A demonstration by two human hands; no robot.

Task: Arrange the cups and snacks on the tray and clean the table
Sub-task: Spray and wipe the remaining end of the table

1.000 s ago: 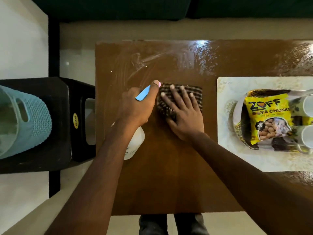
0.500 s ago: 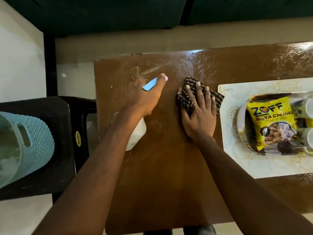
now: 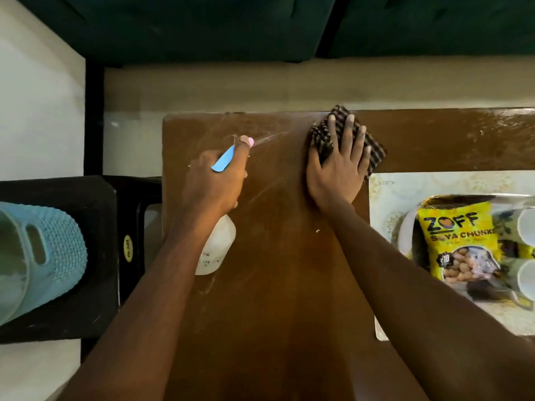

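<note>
1. Brown wood, streaked with wet smears, is what the head view is filled with: the table [image 3: 275, 285], taken here as the landmark.
2. A striped cloth [image 3: 373, 146] is pressed flat against the table's far edge by the right hand [image 3: 337, 172], fingers spread, palm down, nothing gripped.
3. A white spray bottle [image 3: 215, 247] is clasped by the left hand [image 3: 214, 180] over the table's left part, nozzle aimed toward the far side.
4. On the table's right end a pale tray [image 3: 385, 198] is seen, with the yellow snack packet [image 3: 460, 241] and the white cups [image 3: 525, 224] already loaded.
5. The unwiped smears are judged to lie left of the cloth, nearer the bottle hand, so a leftward sweep is called for; the cloth's long axis runs diagonally.
</note>
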